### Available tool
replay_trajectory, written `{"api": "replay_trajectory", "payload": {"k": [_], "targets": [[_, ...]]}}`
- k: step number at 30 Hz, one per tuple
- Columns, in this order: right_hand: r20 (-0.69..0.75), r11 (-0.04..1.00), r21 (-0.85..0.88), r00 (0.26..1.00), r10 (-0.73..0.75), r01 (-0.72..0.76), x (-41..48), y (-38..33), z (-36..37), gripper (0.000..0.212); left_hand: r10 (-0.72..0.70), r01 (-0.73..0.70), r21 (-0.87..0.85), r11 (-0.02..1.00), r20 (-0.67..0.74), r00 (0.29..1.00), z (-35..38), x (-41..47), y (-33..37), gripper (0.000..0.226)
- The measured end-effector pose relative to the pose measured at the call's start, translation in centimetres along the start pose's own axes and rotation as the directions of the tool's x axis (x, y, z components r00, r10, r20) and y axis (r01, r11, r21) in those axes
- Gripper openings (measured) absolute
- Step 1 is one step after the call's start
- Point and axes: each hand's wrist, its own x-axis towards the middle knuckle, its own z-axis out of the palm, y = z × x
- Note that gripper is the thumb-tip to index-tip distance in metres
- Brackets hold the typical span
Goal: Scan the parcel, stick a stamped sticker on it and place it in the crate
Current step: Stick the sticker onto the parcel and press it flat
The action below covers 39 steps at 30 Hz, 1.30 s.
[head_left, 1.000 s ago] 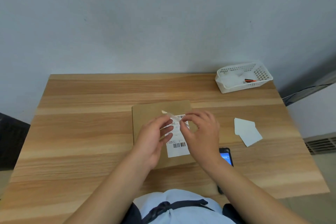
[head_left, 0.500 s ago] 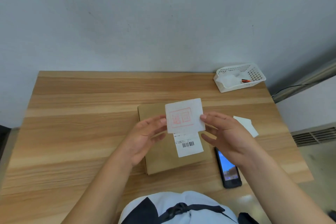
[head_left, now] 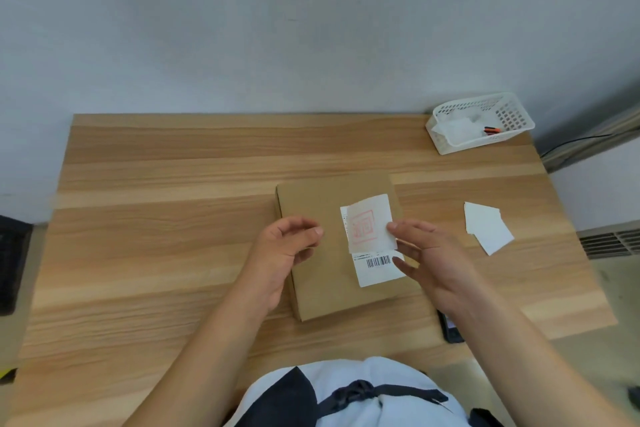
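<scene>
A flat brown cardboard parcel (head_left: 318,274) lies on the wooden table (head_left: 166,218), with a white barcode label (head_left: 379,269) on its right half. My right hand (head_left: 433,263) pinches the right edge of a white sticker (head_left: 369,224) that bears a faint red square stamp. The sticker sits over the upper part of the barcode label; whether it touches the label I cannot tell. My left hand (head_left: 285,253) hovers over the parcel's left edge with loosely curled fingers and nothing in it.
A white perforated basket (head_left: 519,114) with white papers and a red-and-black item stands at the table's far right corner. Loose white sticker sheets (head_left: 486,229) lie right of the parcel. A dark phone (head_left: 450,328) shows under my right forearm. Something black (head_left: 12,263) sits left of the table.
The stamped sticker was peeled free, held up by both hands, then lowered onto the label area. My left hand has let go of it and moved left.
</scene>
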Motion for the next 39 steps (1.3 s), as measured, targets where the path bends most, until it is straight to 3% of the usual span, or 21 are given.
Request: {"api": "replay_trajectory", "payload": {"k": [2, 5, 8, 10, 13, 16, 21, 28, 39], "targets": [[0.08, 1.0, 0.01, 0.997, 0.002, -0.003, 0.3, -0.1, 0.4, 0.006, -0.002, 0.002, 0.004, 1.0, -0.037, 0.999, -0.3, 0.3, -0.4, 0.018], [0.174, 0.998, 0.049, 0.985, 0.023, -0.032, 0.6, -0.4, 1.0, 0.004, -0.085, 0.087, -0.049, 0.995, 0.038, 0.996, -1.0, 0.5, -0.3, 0.024], [0.13, 0.998, 0.043, 0.99, 0.046, -0.052, 1.6, -0.2, 1.5, 0.006, -0.118, 0.128, -0.128, 0.984, 0.082, 0.99, -1.6, 0.7, -0.2, 0.03], [0.113, 0.998, 0.028, 0.992, 0.052, -0.056, 2.3, 0.0, 1.6, 0.006, -0.122, 0.128, -0.117, 0.985, 0.059, 0.991, -1.8, 1.1, -0.3, 0.022], [0.061, 0.999, -0.024, 0.998, 0.028, -0.027, 3.4, 0.6, 1.8, 0.007, -0.104, 0.102, -0.054, 0.993, -0.028, 0.994, -2.0, 1.8, -0.6, 0.009], [-0.038, 0.992, -0.12, 0.999, -0.029, 0.024, 4.8, 1.4, 2.6, 0.008, -0.059, 0.061, 0.017, 0.998, -0.138, 0.989, -1.9, 2.5, -0.6, 0.011], [-0.071, 0.961, -0.267, 0.992, -0.1, 0.077, 7.4, 1.8, 4.3, 0.01, 0.071, -0.023, 0.165, 0.986, -0.291, 0.954, -2.4, 3.9, -0.7, 0.021], [-0.079, 0.909, -0.411, 0.99, -0.116, 0.074, 10.6, 1.5, 5.8, 0.015, 0.117, -0.029, 0.26, 0.965, -0.331, 0.936, -3.1, 6.1, -0.3, 0.011], [-0.086, 0.896, -0.437, 0.988, -0.132, 0.081, 13.5, 1.6, 6.5, 0.016, 0.12, -0.004, 0.312, 0.95, -0.353, 0.928, -3.3, 8.0, -0.1, 0.014]]}}
